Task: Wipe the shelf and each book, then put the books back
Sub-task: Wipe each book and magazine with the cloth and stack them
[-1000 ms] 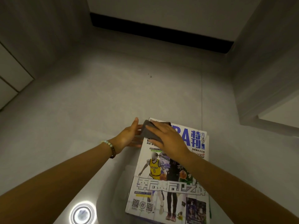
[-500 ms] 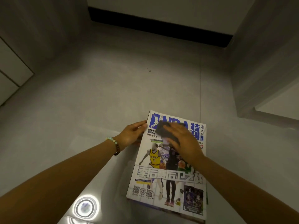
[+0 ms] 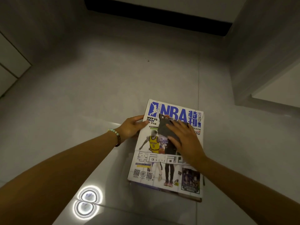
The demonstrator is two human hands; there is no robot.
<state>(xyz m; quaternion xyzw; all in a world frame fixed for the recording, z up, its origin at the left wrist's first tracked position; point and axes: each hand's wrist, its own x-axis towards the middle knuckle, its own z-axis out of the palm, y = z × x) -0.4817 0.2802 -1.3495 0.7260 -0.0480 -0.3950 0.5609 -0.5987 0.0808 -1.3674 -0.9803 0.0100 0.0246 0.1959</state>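
1. Your right hand (image 3: pixel 186 140) is making no closed grip: its fingers are lying straight and spread, pressing a dark grey cloth (image 3: pixel 165 129) flat onto the cover of the magazine (image 3: pixel 155 161).
2. Your left hand (image 3: pixel 131 127) is gripping the magazine's left edge near the far corner, with the thumb tip lying on the cover and the other fingers curling at the edge. A beaded bracelet (image 3: pixel 116 135) is sitting on that wrist.
3. The magazine is lying cover up on the glossy grey floor (image 3: pixel 113 78), on top of a stack of books (image 3: pixel 186 196) of which only the near edges are showing.
4. Its long axis is running from you outward, with the blue masthead at the far end and the codes at the near end. The far edge is slanting a little down to your right.
5. A white cabinet (image 3: pixel 263 54) is standing well apart on the right, and a dark recess (image 3: pixel 154 15) is running along the far wall. Two ring-shaped light reflections (image 3: pixel 88 196) are glowing on the floor near your left forearm.
6. Your right hand and the cloth are covering the upper middle of the cover.
7. Compared with a second ago, the cloth is sitting lower and further right. It was on the far left corner, and the masthead there is now showing. Only one reflection was in view then.
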